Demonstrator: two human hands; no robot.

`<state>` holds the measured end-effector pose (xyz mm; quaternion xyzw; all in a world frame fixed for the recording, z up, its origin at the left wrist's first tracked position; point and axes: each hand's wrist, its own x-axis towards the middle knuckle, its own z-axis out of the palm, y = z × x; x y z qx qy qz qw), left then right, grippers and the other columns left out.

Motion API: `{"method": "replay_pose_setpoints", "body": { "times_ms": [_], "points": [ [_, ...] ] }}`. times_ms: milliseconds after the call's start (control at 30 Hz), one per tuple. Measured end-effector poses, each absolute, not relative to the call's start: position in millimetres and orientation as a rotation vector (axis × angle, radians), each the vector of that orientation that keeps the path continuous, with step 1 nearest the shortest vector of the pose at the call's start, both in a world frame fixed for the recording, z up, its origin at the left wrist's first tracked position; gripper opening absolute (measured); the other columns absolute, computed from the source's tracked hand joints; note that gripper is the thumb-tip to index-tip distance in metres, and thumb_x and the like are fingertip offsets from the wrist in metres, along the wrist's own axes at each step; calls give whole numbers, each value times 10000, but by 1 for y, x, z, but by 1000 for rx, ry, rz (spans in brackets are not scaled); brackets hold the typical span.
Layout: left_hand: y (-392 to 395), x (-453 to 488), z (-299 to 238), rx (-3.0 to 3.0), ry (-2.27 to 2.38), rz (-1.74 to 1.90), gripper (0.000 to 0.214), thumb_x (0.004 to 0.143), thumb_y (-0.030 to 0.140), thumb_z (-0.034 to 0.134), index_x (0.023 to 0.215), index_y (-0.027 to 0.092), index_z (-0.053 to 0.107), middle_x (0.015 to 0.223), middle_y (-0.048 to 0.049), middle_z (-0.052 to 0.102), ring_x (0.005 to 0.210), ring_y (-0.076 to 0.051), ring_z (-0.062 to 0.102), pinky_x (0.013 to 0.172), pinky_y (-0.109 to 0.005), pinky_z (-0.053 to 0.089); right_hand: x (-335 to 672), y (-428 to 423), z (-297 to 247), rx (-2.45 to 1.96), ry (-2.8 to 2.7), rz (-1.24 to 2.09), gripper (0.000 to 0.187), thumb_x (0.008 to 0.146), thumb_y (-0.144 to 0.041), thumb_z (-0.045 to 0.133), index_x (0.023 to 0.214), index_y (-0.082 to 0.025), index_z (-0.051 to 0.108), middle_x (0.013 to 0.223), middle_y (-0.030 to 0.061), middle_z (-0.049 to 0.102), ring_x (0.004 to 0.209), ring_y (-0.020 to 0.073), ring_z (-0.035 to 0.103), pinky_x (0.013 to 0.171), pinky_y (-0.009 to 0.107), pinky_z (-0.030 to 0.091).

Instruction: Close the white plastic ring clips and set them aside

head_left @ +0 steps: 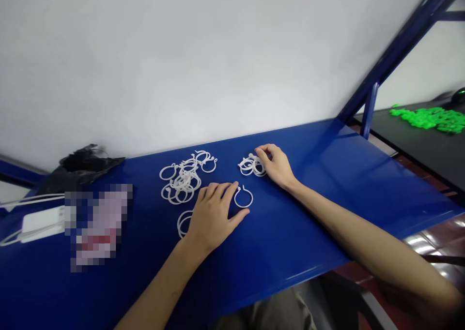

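Observation:
A heap of several white plastic rings (183, 177) lies on the blue table (327, 185). My left hand (212, 216) rests flat, fingers stretched, just right of the heap. One single ring (243, 198) lies at its fingertips, between index and thumb, and another ring (182, 223) shows partly under its left side. My right hand (276, 165) is further back, fingers curled and pinching a small cluster of rings (250, 166) that lies on the table.
A black plastic bag (82, 165) sits at the back left by the white wall. A white charger with cables (39, 222) lies at far left beside a blurred-out patch. At right, a blue frame post (368, 110) and a dark table with green pieces (432, 118).

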<state>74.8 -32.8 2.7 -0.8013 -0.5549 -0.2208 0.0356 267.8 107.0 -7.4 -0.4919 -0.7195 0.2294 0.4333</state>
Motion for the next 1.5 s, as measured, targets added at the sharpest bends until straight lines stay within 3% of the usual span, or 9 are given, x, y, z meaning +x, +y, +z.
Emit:
{"method": "replay_pose_setpoints", "body": {
  "times_ms": [233,367,467,633,767,867,1000,1200,1500],
  "points": [
    [-33,79,0,-2568,-1650,-719,513,905,331,619,1382,182,499,1174,-106,686,1100,-278,581,924,-444,456,268,98,1,-1130,-1836,357,181,967,-333,513,971,-214,650,1036,79,655,1004,253,532,935,448,431],
    [-33,79,1,-2593,-1609,-770,442,894,298,636,1314,195,544,1115,-91,698,1051,-263,600,896,-425,469,266,83,14,-983,-1987,211,169,983,-307,499,1020,-220,639,1035,83,644,994,252,535,916,443,447],
    [-33,77,3,-2521,-1608,-822,406,883,297,650,1261,179,564,1082,-89,702,1014,-265,610,879,-422,473,263,65,22,-851,-2224,195,218,1004,-325,472,948,-200,642,959,83,658,900,228,557,823,392,474],
    [-33,70,7,-2262,-1669,-980,353,891,312,632,1219,198,569,1064,-83,692,1001,-266,613,917,-438,467,258,44,21,-907,-2355,472,225,979,-399,536,1002,-194,626,936,64,689,851,198,633,739,335,505],
    [-34,69,8,-2228,-1708,-1105,394,874,295,652,1245,216,545,1086,-77,665,1026,-255,607,939,-434,478,254,39,17,-854,-2208,877,170,961,-322,570,1078,-202,605,852,12,714,717,134,663,651,253,515],
    [-35,70,12,-2332,-1867,-1323,381,884,285,636,1252,235,551,1050,-46,659,977,-208,622,911,-389,510,253,38,15,-827,-2154,890,115,959,-280,556,1015,-196,612,796,2,703,675,121,649,612,231,499],
    [-34,68,18,-2469,-2014,-1524,182,947,339,566,1083,266,660,962,-1,697,855,-152,642,822,-311,525,255,38,15,-724,-2249,809,120,977,-273,533,960,-195,622,841,18,699,712,122,634,643,239,492],
    [-34,66,17,-2444,-1995,-1580,111,902,339,641,865,249,694,812,14,693,769,-151,628,754,-296,511,257,41,18,-495,-2389,704,204,1026,-264,444,965,-180,619,874,51,684,791,152,627,730,297,509],
    [-35,66,14,-2421,-1786,-1589,122,918,211,614,881,256,721,797,18,711,796,-151,615,748,-297,501,255,38,18,-540,-2379,718,191,1025,-233,437,962,-173,607,916,63,687,853,161,632,782,304,514]
  ]
}}
